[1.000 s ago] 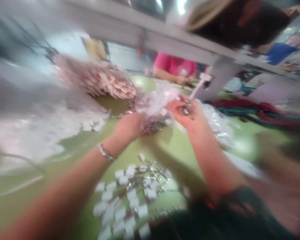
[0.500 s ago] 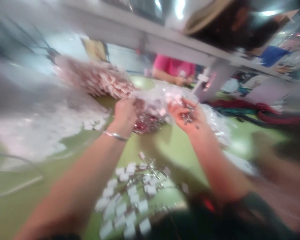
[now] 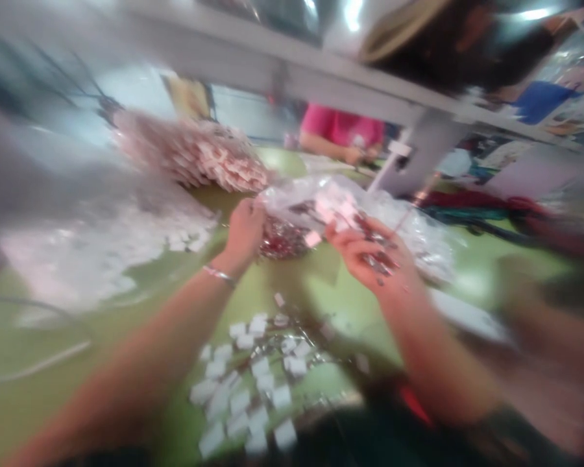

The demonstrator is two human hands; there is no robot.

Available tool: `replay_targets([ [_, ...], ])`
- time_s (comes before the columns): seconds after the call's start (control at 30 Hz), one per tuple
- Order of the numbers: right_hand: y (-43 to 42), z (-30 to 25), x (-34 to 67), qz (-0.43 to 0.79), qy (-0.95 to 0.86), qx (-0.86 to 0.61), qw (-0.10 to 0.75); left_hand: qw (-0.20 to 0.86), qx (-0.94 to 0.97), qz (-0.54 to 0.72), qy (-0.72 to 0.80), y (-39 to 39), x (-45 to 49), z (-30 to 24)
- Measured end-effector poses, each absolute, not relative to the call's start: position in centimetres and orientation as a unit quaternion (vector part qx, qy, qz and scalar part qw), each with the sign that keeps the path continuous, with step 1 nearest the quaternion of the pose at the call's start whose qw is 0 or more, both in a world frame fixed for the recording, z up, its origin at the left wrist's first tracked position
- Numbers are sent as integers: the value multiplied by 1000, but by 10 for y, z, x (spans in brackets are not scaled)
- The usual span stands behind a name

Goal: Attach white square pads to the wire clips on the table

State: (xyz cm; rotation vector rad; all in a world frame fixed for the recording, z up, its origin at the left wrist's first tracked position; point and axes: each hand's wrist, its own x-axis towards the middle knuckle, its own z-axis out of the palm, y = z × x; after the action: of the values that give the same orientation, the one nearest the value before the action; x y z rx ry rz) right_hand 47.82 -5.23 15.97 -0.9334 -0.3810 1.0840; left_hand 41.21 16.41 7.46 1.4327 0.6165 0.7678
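The right hand's grip is curled around a bunch of tagged metallic pieces beside the clear plastic bag; by the left hand's grip, the bag's left edge appears to be pinched. Some pieces are gathered; many loose tagged pieces are left spread on the desk, on the bag's near side. How much is finished cannot be told.

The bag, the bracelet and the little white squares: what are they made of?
Bag: probably thin, shiny plastic, since it looks see-through and crinkly, with bright glints.
Bracelet: perhaps smooth, polished metal, because it has a silvery shine, but blur leaves that open.
White squares: stiff paper or plastic, maybe. They look flat, pale and fairly dull; I can't tell which.
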Motion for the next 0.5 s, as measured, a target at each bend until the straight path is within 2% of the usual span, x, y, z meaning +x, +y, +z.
replay_targets([
  [0.17,-58,168,479,514,-128,-383,757,363,875,240,211,173,365,77],
  [0.23,-54,165,478,520,-116,-383,754,294,916,207,176,170,355,82],
  [0.3,-46,157,479,530,-99,-379,752,327,907,204,171,166,351,87],
  [0.43,-24,136,487,529,-48,-356,769,549,795,180,187,158,360,94],
  [0.5,-9,125,495,494,-34,-397,773,610,752,180,170,153,368,96],
])
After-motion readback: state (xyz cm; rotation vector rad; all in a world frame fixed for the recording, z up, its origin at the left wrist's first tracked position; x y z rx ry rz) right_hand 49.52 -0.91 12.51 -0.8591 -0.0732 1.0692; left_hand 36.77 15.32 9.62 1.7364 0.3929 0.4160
